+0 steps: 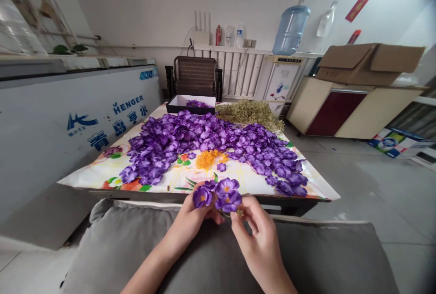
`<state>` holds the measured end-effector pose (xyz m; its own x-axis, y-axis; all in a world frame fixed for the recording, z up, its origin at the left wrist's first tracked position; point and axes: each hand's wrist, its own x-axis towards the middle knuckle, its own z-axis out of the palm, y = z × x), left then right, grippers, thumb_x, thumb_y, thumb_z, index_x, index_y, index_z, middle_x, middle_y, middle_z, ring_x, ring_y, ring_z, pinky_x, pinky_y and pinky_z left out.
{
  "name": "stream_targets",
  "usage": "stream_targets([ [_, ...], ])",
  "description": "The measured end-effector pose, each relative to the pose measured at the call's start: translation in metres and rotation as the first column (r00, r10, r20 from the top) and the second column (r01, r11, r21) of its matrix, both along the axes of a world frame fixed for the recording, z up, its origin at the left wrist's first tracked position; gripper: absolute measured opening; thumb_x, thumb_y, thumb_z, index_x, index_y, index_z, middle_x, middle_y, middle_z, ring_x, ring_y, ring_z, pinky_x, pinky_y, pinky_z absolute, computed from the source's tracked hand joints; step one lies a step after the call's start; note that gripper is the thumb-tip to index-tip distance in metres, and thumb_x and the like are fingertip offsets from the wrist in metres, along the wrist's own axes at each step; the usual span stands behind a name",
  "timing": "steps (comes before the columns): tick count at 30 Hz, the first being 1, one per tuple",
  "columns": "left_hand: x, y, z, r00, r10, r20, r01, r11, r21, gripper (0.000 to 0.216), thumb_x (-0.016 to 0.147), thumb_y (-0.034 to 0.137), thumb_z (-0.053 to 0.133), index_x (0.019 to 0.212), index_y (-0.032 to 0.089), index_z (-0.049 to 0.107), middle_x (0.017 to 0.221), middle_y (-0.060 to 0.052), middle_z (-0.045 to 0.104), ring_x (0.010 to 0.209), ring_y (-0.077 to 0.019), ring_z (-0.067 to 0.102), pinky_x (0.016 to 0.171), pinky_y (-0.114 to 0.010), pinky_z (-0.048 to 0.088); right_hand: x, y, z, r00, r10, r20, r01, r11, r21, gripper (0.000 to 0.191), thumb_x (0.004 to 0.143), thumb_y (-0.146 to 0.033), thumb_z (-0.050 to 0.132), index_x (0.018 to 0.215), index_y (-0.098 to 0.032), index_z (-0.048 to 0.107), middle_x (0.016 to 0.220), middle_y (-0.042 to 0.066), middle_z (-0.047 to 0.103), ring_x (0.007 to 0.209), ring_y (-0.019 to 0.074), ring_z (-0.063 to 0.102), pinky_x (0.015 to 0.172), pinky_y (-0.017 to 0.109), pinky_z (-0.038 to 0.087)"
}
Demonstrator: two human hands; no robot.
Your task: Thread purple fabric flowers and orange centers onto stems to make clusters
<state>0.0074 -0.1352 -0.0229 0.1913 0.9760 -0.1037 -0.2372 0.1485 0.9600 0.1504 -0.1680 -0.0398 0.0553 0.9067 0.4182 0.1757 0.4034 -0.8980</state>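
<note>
- Low table (102, 171) under a flowered cloth, beside a white chest freezer, carries a broad heap of purple petals (204, 142) within arm's reach.
- Small orange pile (207, 159) sits at the heap's near edge; dry stems (250, 112) and a black tray (190, 103) lie at the far end.
- Grey cushion (119, 244) lies under both forearms, seemingly as a rest.
- Left hand (190, 223) is closed round a flower bunch (221, 194), held over the table's near edge, blooms turned up, likely to keep them in sight.
- Right hand (257, 235) pinches the bunch's lower end with thumb and fingertips, steadying it.
</note>
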Motion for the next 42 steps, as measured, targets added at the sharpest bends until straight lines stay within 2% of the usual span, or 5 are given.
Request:
stream_targets([
  [8,0.003,0.0,0.006,1.0,-0.013,-0.028,0.012,0.999,-0.032,0.03,0.066,0.036,0.074,0.079,0.017,0.054,0.047,0.006,0.058,0.041,-0.0119,0.055,0.049,-0.024,0.047,0.002,-0.001,0.007,0.992,0.113,-0.058,-0.113,0.994,0.001,0.022,0.086,-0.015,0.054,0.104,-0.024,0.062,0.088,0.002,0.065,0.077,0.0153,0.065,0.071,0.025,0.055],
  [15,0.011,0.006,0.004,0.997,-0.025,-0.071,0.025,1.0,0.002,0.034,0.067,0.039,0.075,0.061,0.02,0.048,0.038,0.009,0.048,0.034,-0.0104,0.05,0.041,-0.022,0.043,0.009,0.007,-0.001,0.992,-0.003,0.127,0.003,1.0,0.0,0.013,0.088,-0.017,0.05,0.083,-0.019,0.061,0.076,0.002,0.058,0.057,0.012,0.056,0.05,0.022,0.048],
  [26,0.019,0.011,0.0,0.999,0.023,0.033,-0.024,1.0,0.018,0.018,0.069,0.028,0.071,0.068,0.014,0.06,0.056,0.004,0.058,0.034,-0.0029,0.037,0.036,-0.019,0.04,0.019,0.008,-0.003,0.962,0.005,0.273,-0.004,1.0,-0.003,0.036,0.09,-0.013,0.039,0.122,-0.015,0.057,0.089,0.008,0.061,0.077,0.0175,0.06,0.07,0.03,0.051],
  [33,0.026,0.016,-0.002,0.996,-0.017,0.083,0.015,1.0,0.021,0.019,0.071,0.024,0.071,0.06,0.013,0.06,0.044,0.005,0.049,0.039,-0.0066,0.043,0.044,-0.022,0.045,0.029,0.003,-0.002,0.967,0.005,0.254,-0.004,1.0,-0.004,0.034,0.093,-0.014,0.039,0.119,-0.022,0.058,0.093,0.004,0.059,0.06,0.0118,0.052,0.059,0.026,0.047],
  [42,0.034,0.02,-0.006,0.994,-0.083,0.072,0.082,0.997,0.01,0.015,0.07,0.025,0.072,0.07,0.012,0.064,0.054,0.003,0.059,0.046,-0.0096,0.054,0.052,-0.024,0.047,0.038,0.005,-0.001,0.973,-0.018,0.232,0.03,0.998,-0.046,0.02,0.09,-0.013,0.043,0.09,-0.019,0.062,0.086,0.004,0.058,0.078,0.0171,0.058,0.066,0.029,0.046],
])
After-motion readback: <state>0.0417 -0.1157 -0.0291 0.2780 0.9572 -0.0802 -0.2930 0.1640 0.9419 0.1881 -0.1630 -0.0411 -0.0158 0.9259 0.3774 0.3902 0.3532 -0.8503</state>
